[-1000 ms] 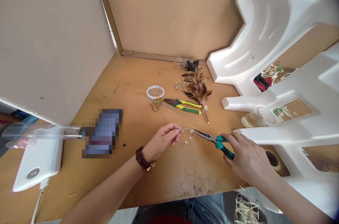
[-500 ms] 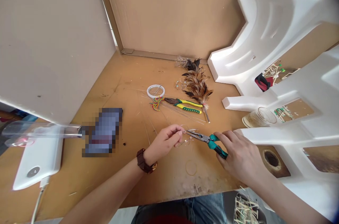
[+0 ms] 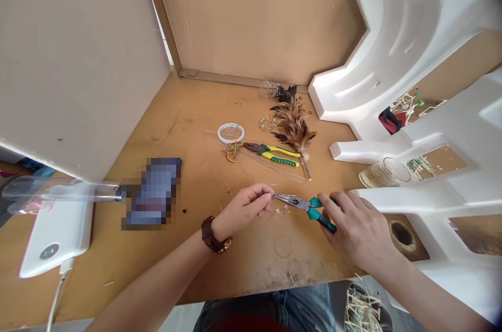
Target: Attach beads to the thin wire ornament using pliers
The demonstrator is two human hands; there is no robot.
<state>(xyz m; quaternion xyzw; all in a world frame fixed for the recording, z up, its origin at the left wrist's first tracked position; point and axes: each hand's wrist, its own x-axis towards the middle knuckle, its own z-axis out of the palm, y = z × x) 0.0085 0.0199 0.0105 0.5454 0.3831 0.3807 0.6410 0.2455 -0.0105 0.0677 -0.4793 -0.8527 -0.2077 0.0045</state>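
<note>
My left hand (image 3: 251,204), with a brown watch on the wrist, is closed in a pinch on a thin beaded wire (image 3: 279,211); the pinched part is mostly hidden by the fingers. Fine strands and small pale beads hang just below the fingertips. My right hand (image 3: 355,225) is wrapped round the teal handles of long-nose pliers (image 3: 301,205). The jaws point left, and their tips meet the wire right at my left fingertips. Behind them lie yellow-and-green pliers (image 3: 270,154), beside several straight wires on the table.
A feather duster (image 3: 294,125), a white ring (image 3: 230,133) and a tangle of wire (image 3: 270,89) lie further back. At left are a blurred phone (image 3: 155,193) and a white power bank (image 3: 58,238). A glass jar (image 3: 384,172) stands by the white moulded frame (image 3: 341,86) at right.
The pliers' jaws have shifted slightly at the left fingertips, and the wire loop near them looks different. Both hands stay almost in place, keeping their holds.
</note>
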